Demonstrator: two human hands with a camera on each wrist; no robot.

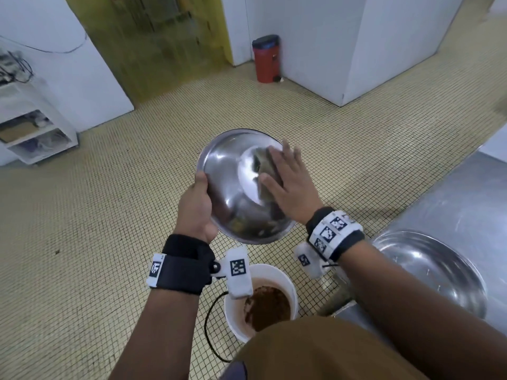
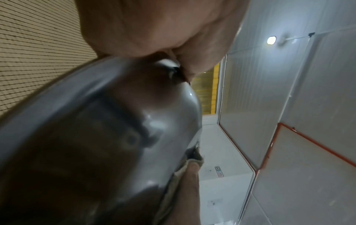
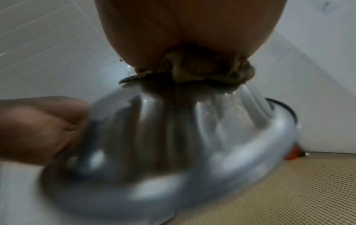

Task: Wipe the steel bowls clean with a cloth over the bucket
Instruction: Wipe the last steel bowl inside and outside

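Observation:
Above the white bucket [image 1: 291, 281] of brown liquid I hold a steel bowl [image 1: 225, 171] tilted, its outer side and flat base turned toward me. My left hand [image 1: 196, 204] grips its rim on the left, thumb on the outside. My right hand [image 1: 290, 182] lies flat with fingers spread and presses a grey-brown cloth [image 1: 267, 171] against the bowl's base. The left wrist view has the bowl [image 2: 96, 129] close up, with the cloth [image 2: 185, 169] at its far edge. In the right wrist view the cloth [image 3: 202, 71] is bunched under my palm on the blurred bowl [image 3: 173, 175].
A second steel bowl [image 1: 428, 270] sits on the steel counter [image 1: 466, 204] at the right. A red pedal bin [image 1: 266, 60] stands by the far wall, a white shelf unit [image 1: 35, 127] at the left. A black cable [image 1: 210, 325] loops beside the bucket on the tiled floor.

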